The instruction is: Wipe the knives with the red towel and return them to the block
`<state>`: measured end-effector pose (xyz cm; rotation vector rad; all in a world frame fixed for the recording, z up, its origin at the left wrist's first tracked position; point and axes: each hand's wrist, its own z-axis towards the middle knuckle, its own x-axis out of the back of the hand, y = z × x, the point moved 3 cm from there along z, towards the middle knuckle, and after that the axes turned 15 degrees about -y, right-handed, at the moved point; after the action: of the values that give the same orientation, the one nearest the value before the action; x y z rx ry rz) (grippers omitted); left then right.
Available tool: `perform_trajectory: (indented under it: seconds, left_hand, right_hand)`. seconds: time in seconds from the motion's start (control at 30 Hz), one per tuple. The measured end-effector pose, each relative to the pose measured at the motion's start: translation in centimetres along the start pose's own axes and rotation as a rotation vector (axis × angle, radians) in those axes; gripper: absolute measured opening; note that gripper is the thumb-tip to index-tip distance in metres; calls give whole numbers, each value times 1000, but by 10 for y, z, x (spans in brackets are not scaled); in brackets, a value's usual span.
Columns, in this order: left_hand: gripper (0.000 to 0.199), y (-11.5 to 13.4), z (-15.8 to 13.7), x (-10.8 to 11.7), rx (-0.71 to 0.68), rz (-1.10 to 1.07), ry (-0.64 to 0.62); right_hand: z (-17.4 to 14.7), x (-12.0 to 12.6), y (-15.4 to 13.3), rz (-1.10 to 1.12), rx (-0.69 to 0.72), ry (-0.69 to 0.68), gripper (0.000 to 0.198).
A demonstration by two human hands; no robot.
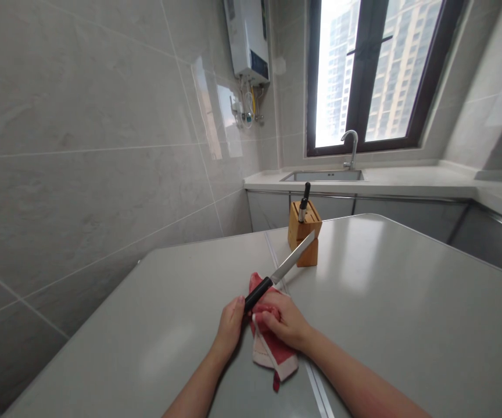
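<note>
left hand [230, 326] is closed round the black-handled knife [281, 271] over the table [181, 290], blade pointing toward the wooden block [307, 253], and the right hand [291, 323] is clamped on a bunched-up red cloth [280, 348]

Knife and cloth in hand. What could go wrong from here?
1. Cut: the bare right hand, holding the cloth, is close to the exposed blade; a slip could nick it.
2. Twist: the left hand grips the handle near its end, so the knife might turn.
3. Knock: the blade points toward the block and could bump it.
</note>
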<state>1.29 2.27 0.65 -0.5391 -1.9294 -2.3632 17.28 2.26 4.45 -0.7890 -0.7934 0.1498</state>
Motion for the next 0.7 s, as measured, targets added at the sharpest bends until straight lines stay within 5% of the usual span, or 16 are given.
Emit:
perform_trajectory:
  seconds: [0.1,0.33,0.47,0.7]
  left_hand:
    - [54,1,0,-1,2,18,-5]
    - [53,-5,2,-3,3,18,-9]
    - [52,-6,2,-2,-26,60,12]
    - [46,3,0,-3,-81,120,-17]
  right_hand:
    - [-1,1,-1,-57,4,30,49]
    - [0,15,-7,-579,34,237,22]
    - [2,16,-10,-820,57,158,27]
    - [5,8,-11,-875,56,37,26]
